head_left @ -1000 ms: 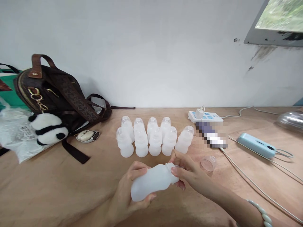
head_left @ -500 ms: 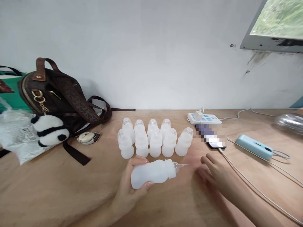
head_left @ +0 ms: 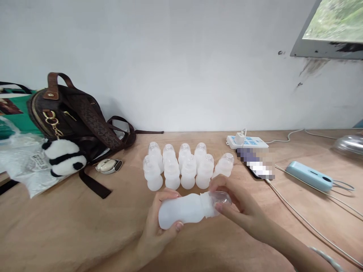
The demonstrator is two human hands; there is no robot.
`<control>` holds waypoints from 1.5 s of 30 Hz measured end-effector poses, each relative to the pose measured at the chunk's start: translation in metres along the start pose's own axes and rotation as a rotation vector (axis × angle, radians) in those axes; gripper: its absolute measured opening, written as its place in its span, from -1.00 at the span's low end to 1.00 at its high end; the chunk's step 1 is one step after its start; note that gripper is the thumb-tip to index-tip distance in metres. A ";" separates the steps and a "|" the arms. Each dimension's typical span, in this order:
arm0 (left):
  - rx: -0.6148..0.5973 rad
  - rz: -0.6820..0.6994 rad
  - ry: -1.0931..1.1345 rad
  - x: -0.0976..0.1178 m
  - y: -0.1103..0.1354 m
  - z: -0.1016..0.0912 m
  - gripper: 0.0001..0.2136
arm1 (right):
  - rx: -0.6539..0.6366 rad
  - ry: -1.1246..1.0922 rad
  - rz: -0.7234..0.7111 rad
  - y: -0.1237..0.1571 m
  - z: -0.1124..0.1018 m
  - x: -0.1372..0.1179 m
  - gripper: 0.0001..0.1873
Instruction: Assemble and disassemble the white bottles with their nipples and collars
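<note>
A frosted white baby bottle [head_left: 183, 209] lies sideways in my left hand [head_left: 159, 223], whose fingers and thumb wrap round its base end. Its neck points right. Over the nipple end sits a clear domed cap [head_left: 222, 198], gripped between the thumb and fingers of my right hand [head_left: 241, 200]. The cap's open side meets the bottle's collar; whether it is fully seated I cannot tell. Just behind stand several similar capped bottles [head_left: 188, 172] in two rows, with one more bottle [head_left: 225, 164] tilted at their right, partly hidden by my right hand.
On the left are a brown backpack [head_left: 73, 109], a panda plush [head_left: 65, 156], a plastic bag [head_left: 24, 162] and a cream mouse-shaped item [head_left: 109, 165]. At the right lie a power strip [head_left: 255, 142], a phone [head_left: 252, 162], a light-blue power bank [head_left: 309, 175] and cables [head_left: 303, 215].
My right hand has moved left from the table to the bottle's tip, bringing a clear cap over the exposed nipple. My left hand keeps its hold on the bottle.
</note>
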State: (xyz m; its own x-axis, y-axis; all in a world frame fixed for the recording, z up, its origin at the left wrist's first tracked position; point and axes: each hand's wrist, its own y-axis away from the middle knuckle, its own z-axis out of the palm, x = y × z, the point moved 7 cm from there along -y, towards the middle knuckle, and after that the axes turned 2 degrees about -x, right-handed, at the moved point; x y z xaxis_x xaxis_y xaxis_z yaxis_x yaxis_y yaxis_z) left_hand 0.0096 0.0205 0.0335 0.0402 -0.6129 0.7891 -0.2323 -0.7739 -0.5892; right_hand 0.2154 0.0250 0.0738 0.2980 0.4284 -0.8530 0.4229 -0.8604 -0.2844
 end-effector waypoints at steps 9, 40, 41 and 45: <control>-0.056 0.064 -0.004 0.004 0.003 0.005 -0.68 | -0.031 -0.048 -0.072 0.006 0.024 0.012 -0.44; -0.613 -0.010 -0.308 -0.003 0.004 0.045 -0.42 | -0.171 -0.191 0.095 0.002 0.033 0.012 -0.56; -0.651 -0.015 -0.338 0.000 0.004 0.047 -0.42 | -0.209 -0.085 0.100 0.001 0.029 0.010 -0.62; -0.687 -0.026 -0.372 0.005 0.003 0.049 -0.43 | -0.308 0.268 0.157 -0.004 0.004 0.013 -0.74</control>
State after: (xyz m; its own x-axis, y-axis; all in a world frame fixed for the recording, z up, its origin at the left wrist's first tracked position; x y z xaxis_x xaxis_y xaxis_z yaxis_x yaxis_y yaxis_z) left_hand 0.0568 0.0077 0.0271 0.3490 -0.7034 0.6192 -0.7714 -0.5908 -0.2364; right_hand 0.2146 0.0327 0.0621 0.5730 0.3907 -0.7204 0.5785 -0.8155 0.0179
